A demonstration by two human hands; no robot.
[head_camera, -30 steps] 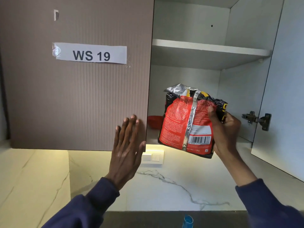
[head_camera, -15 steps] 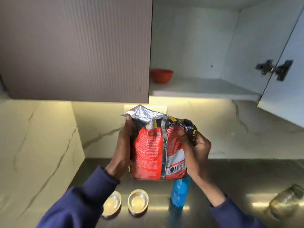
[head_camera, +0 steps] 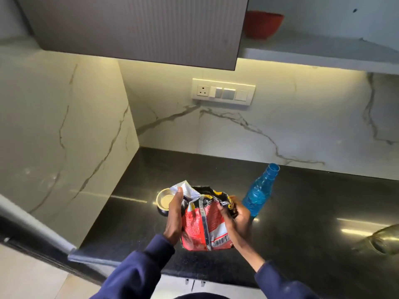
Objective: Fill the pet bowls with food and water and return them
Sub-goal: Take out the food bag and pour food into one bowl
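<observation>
I hold a red and black pet food bag (head_camera: 204, 225) with a silver inner lining above the dark countertop (head_camera: 302, 212). My left hand (head_camera: 173, 221) grips its left top edge and my right hand (head_camera: 236, 221) grips its crumpled right top corner. The bag's mouth is pulled apart. Behind the bag, a small steel pet bowl (head_camera: 165, 200) stands on the counter, partly covered by my left hand. A second bowl is hidden behind the bag. A blue plastic water bottle (head_camera: 260, 190) without a cap stands just right of the bag.
A brown wall cabinet door (head_camera: 138, 29) hangs overhead at the left. A red bowl (head_camera: 263, 23) sits on the open cabinet's shelf (head_camera: 323, 55). A switch plate (head_camera: 223, 91) is on the marble backsplash. A glass jar (head_camera: 386, 240) lies at the right edge.
The bag came down from the cabinet to just above the counter. My left hand left the cabinet door and took the bag's top. My view tilted down toward the bowls.
</observation>
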